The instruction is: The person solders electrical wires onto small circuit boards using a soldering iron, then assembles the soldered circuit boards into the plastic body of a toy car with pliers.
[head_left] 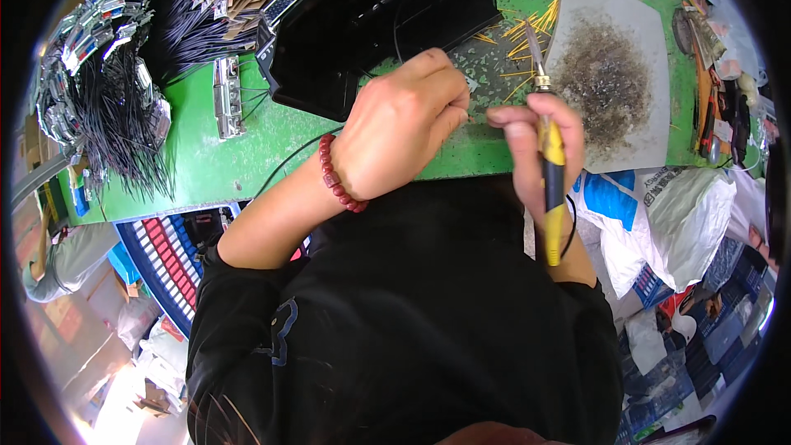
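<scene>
In my right hand (pixel 568 128) is a yellow and black soldering iron (pixel 554 169), its metal tip pointing away from me over the green bench. The thumb and forefinger of that hand reach toward my left hand. My left hand (pixel 416 119), with a dark red bead bracelet (pixel 331 177) on the wrist, is closed in a pinch; what its fingertips hold is hidden. A thin black wire runs up beside its knuckles to a large glossy black plastic housing (pixel 321 41), which lies just beyond the hand.
Yellow sticks (pixel 540 25) are scattered by a grey board (pixel 659 58) covered with dark residue. Metal-cased parts with black wires (pixel 115 99) pile up at left, near a single metal piece (pixel 227 97). Tools (pixel 709 115) line the right edge; white bags (pixel 676 206) hang below.
</scene>
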The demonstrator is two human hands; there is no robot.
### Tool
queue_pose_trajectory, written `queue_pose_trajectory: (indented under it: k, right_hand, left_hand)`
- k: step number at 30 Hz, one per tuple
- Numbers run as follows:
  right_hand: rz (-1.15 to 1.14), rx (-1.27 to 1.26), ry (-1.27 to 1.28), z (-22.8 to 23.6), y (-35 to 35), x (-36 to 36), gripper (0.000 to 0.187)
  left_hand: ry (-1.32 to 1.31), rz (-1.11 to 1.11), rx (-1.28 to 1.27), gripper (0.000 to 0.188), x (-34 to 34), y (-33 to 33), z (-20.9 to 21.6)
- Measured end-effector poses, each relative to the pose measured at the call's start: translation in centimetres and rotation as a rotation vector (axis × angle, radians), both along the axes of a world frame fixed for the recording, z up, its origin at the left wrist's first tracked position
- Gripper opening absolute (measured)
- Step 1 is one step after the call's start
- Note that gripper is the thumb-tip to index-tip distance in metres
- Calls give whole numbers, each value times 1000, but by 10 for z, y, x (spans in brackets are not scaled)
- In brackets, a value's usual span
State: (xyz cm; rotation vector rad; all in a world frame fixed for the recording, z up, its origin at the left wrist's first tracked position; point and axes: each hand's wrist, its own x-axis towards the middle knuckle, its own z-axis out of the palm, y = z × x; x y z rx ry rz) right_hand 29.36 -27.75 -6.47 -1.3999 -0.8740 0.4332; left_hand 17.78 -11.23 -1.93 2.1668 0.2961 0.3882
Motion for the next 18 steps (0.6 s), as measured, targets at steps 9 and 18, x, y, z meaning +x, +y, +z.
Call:
queue_pose_trajectory:
  k: [9,18]
  right_hand:
    - [-122,13,105,-8,-32,11,69]
    - [-126,16,4,-18,-37,11,24]
  left_hand:
    - [87,19,111,8,10,1,-28]
    - [46,-7,187,9,13,2,-35]
